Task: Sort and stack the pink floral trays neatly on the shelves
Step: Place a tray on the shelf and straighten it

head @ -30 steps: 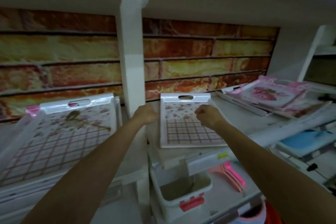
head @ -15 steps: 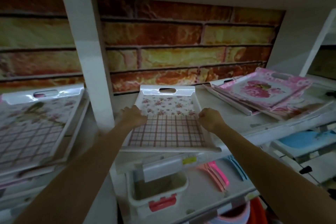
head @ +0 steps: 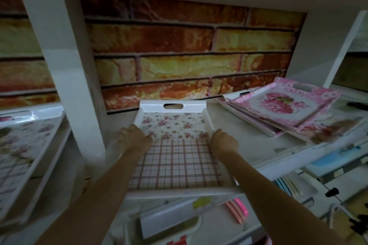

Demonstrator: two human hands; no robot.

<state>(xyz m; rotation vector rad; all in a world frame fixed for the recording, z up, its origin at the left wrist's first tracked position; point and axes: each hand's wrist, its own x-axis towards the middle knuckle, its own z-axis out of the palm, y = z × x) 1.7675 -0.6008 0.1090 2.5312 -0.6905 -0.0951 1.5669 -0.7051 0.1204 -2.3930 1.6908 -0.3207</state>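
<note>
Both bare forearms reach forward over the front edge of the white shelf (head: 258, 145). The left hand (head: 133, 139) is closed over the left rim of a white rectangular plastic tray with a pink plaid and small-rose print (head: 175, 157); the right hand (head: 223, 143) is closed over its right rim. The tray lies flat on the shelf between the hands, its cut-out handle end pointing away toward the brick-pattern back wall (head: 179, 49). Right of the right hand, and apart from the held tray, a fanned stack of pink floral trays (head: 282, 109) rests on the same shelf. Left of the left hand stands a white upright post (head: 65, 65); beyond it lies another plaid floral tray (head: 22, 145).
</note>
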